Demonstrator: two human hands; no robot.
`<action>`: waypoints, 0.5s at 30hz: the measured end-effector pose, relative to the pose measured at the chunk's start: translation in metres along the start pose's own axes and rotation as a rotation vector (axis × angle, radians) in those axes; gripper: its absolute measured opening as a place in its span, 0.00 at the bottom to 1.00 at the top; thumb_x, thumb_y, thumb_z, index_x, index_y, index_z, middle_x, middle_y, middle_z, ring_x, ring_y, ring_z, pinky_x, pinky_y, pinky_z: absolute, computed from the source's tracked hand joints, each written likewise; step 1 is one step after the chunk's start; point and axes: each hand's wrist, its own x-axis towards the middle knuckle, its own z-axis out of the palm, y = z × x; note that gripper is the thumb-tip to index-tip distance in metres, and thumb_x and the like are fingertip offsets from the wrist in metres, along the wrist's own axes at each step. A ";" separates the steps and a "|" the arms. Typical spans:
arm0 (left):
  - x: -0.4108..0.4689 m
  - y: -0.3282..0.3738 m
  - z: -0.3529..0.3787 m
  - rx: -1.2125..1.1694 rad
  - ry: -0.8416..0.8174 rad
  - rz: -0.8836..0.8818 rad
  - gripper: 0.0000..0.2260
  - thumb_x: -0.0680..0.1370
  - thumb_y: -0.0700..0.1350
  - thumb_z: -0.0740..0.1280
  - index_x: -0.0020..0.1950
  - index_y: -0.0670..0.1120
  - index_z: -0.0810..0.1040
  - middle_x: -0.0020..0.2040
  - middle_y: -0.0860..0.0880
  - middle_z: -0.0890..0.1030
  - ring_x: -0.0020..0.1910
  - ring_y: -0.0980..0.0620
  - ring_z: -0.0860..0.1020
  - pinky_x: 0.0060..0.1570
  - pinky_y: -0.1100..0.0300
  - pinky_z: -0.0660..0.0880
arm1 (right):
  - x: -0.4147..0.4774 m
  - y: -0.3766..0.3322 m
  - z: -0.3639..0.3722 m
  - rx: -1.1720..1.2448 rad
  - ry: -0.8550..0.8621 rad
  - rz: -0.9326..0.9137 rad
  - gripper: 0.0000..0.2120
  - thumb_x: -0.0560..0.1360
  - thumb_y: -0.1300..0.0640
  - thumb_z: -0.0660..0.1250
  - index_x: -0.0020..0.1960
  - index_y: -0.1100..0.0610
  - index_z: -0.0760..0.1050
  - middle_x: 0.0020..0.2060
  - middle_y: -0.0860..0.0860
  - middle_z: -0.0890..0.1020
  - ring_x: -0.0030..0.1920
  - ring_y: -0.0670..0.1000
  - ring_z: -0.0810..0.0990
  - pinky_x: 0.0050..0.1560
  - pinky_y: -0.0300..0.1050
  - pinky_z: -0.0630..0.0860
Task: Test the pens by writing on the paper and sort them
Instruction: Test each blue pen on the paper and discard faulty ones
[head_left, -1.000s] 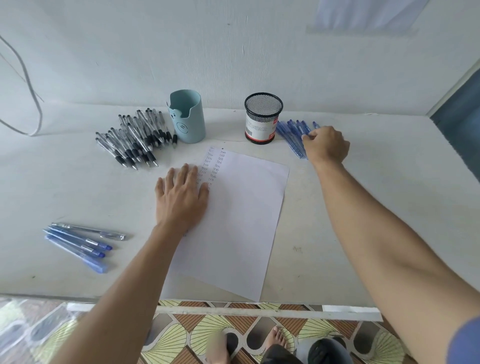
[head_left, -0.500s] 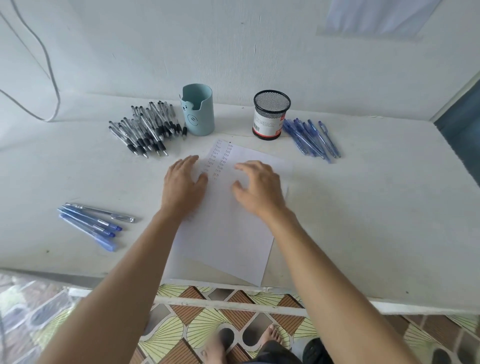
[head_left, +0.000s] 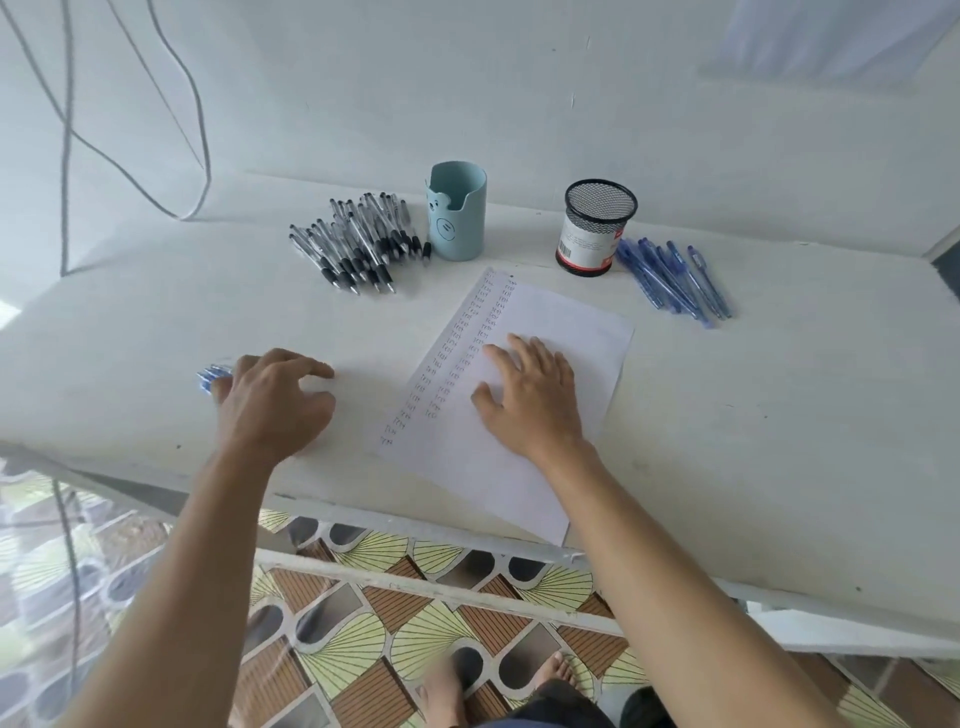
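Note:
A white paper (head_left: 566, 332) with columns of small written test marks lies slanted on the white table (head_left: 779, 415). My right hand (head_left: 530, 400) rests flat on it, fingers spread, holding nothing. My left hand (head_left: 275, 400) lies to the left of the sheet, over a small group of blue pens (head_left: 210, 376). Only their blurred ends show past its fingers, and whether it grips them is hidden. A pile of black-grip pens (head_left: 358, 244) lies at the back left. More blue pens (head_left: 675, 278) lie at the back right.
A light blue pen cup (head_left: 457, 213) stands right of the black-grip pens. A black mesh holder (head_left: 597, 226) stands left of the back blue pens. Grey cables (head_left: 67, 156) hang against the wall at left. The table's front edge runs under my forearms, with patterned floor below.
My left hand left the paper and moved left onto the blue pens. My right hand came back from the far blue pens and settled flat on the paper.

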 end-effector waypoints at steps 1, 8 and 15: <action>-0.001 -0.006 0.000 -0.002 -0.002 0.016 0.13 0.75 0.43 0.69 0.57 0.54 0.85 0.63 0.51 0.79 0.67 0.42 0.69 0.67 0.44 0.61 | 0.000 0.000 0.000 0.001 0.002 0.002 0.31 0.75 0.42 0.52 0.76 0.49 0.64 0.78 0.54 0.61 0.79 0.57 0.54 0.77 0.58 0.47; 0.009 -0.005 0.006 -0.104 0.204 0.330 0.07 0.77 0.38 0.72 0.55 0.41 0.84 0.61 0.41 0.82 0.66 0.36 0.75 0.64 0.41 0.68 | 0.000 0.000 -0.001 0.024 0.017 0.012 0.27 0.78 0.43 0.56 0.76 0.48 0.65 0.78 0.53 0.61 0.79 0.56 0.54 0.78 0.57 0.48; -0.008 0.073 -0.020 -0.455 0.148 0.509 0.14 0.82 0.47 0.67 0.64 0.47 0.69 0.44 0.52 0.84 0.32 0.51 0.81 0.37 0.59 0.76 | -0.002 0.000 -0.005 0.093 0.007 0.021 0.25 0.80 0.48 0.59 0.76 0.48 0.65 0.79 0.51 0.59 0.80 0.53 0.52 0.78 0.54 0.44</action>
